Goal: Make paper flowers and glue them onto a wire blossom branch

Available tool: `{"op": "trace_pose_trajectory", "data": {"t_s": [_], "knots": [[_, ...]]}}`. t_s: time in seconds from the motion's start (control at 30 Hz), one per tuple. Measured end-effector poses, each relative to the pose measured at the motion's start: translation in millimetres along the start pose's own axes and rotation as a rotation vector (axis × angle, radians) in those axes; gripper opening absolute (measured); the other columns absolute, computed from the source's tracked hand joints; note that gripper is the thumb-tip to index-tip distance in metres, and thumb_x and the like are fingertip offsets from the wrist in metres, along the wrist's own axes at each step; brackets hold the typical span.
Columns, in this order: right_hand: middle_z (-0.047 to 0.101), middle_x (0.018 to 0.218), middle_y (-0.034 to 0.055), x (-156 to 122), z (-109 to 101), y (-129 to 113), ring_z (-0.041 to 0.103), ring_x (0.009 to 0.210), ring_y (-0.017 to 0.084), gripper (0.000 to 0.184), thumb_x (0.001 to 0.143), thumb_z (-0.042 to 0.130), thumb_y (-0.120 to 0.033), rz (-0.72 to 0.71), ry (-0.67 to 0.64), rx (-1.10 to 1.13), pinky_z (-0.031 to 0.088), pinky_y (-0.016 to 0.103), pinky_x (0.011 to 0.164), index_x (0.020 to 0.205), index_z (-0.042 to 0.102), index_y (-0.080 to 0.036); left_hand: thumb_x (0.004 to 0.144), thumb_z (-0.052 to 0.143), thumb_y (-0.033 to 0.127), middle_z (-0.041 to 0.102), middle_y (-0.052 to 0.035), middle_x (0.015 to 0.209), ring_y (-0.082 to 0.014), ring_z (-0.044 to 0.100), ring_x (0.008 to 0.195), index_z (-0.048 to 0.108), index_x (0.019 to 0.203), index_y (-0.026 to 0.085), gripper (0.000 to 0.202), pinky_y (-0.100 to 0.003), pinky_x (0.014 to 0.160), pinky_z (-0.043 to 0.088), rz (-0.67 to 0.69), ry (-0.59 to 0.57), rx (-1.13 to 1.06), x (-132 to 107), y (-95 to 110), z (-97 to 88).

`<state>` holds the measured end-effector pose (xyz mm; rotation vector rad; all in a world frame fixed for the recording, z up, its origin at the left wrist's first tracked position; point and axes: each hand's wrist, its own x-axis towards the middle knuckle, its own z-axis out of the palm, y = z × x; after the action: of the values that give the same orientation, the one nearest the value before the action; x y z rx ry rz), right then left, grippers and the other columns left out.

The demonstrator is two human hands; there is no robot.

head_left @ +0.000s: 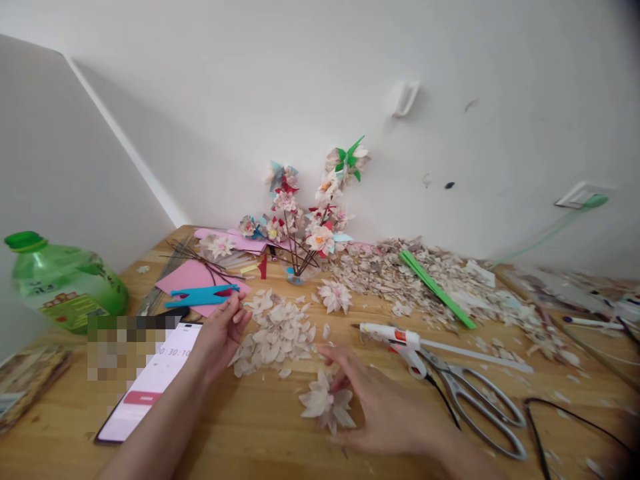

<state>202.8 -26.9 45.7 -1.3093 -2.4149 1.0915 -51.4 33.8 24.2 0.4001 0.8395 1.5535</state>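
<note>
My left hand [227, 330] is closed in a pinch beside the petal pile. Whatever its fingertips hold is hidden. Just behind them lies a folded blue paper strip [200, 295] with red bits on it. Fingers apart, my right hand [380, 400] curves around a pale petal flower [327, 403] low on the table. One fingertip meets the flower's middle; a firm grip does not show. Between the hands and farther back is a heap of loose off-white petals [280, 333]. Another finished flower [334, 296] rests behind it.
A glue gun [393, 337] and large scissors [480, 400] lie right of my right hand. A phone [150, 393] sits under my left forearm, near a green bottle [70, 283]. Behind stand stemmed flowers [320, 237]; a green strip [437, 290] crosses scattered petals.
</note>
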Motion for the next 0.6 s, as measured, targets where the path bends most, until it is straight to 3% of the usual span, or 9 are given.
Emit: {"op": "trace_pose_trajectory", "data": {"t_s": [0.1,0.2,0.3,0.4,0.47,0.6], "knots": [[0.046,0.116,0.0062,3,1,3,0.055,0.086,0.018,0.097,0.054,0.075,-0.040,0.011,0.070,0.037,0.042,0.030,0.077,0.133,0.019,-0.030,0.073,0.059,0.015,0.041,0.0074,0.050,-0.0016,0.038,0.039,0.061,0.077,0.012,0.005,-0.012,0.046,0.046,0.035,-0.051,0.096,-4,-6,2.2],[0.052,0.105,0.0048,9,4,9,0.053,0.087,0.018,0.074,0.064,0.068,-0.042,-0.027,0.231,0.121,0.041,0.031,0.079,0.127,0.032,-0.026,0.069,0.064,0.023,0.038,0.0084,0.046,-0.0053,0.035,0.039,0.062,0.082,0.016,0.015,-0.016,0.041,0.039,0.074,-0.121,0.258,-12,-12,2.6],[0.056,0.092,0.0042,15,10,17,0.052,0.088,0.019,0.033,0.078,0.054,-0.038,0.021,0.470,0.258,0.040,0.032,0.080,0.106,0.051,-0.021,0.062,0.067,0.018,0.048,0.0049,0.053,-0.0112,0.043,0.051,0.063,0.090,0.022,0.028,-0.022,0.052,0.037,0.219,-0.347,0.813,-20,-18,-1.0],[0.056,0.085,0.0045,20,16,24,0.053,0.083,0.019,0.022,0.078,0.052,-0.039,0.106,0.649,0.402,0.042,0.032,0.075,0.089,0.054,-0.020,0.059,0.062,0.010,0.056,-0.0001,0.072,-0.0178,0.048,0.070,0.062,0.094,0.026,0.039,-0.027,0.065,0.034,0.371,-0.608,1.280,-25,-25,-6.2],[0.056,0.083,0.0045,20,18,28,0.053,0.082,0.019,0.023,0.077,0.054,-0.041,0.104,0.702,0.455,0.043,0.032,0.075,0.086,0.054,-0.020,0.058,0.056,0.005,0.057,-0.0021,0.078,-0.0210,0.048,0.078,0.061,0.096,0.027,0.044,-0.030,0.070,0.032,0.404,-0.661,1.349,-24,-29,-9.2],[0.056,0.081,0.0040,21,20,30,0.053,0.079,0.019,0.024,0.075,0.058,-0.041,0.082,0.728,0.500,0.044,0.032,0.073,0.086,0.053,-0.020,0.057,0.051,0.003,0.059,-0.0037,0.077,-0.0240,0.048,0.085,0.061,0.098,0.027,0.048,-0.033,0.076,0.031,0.377,-0.641,1.382,-16,-32,-13.8]]}}
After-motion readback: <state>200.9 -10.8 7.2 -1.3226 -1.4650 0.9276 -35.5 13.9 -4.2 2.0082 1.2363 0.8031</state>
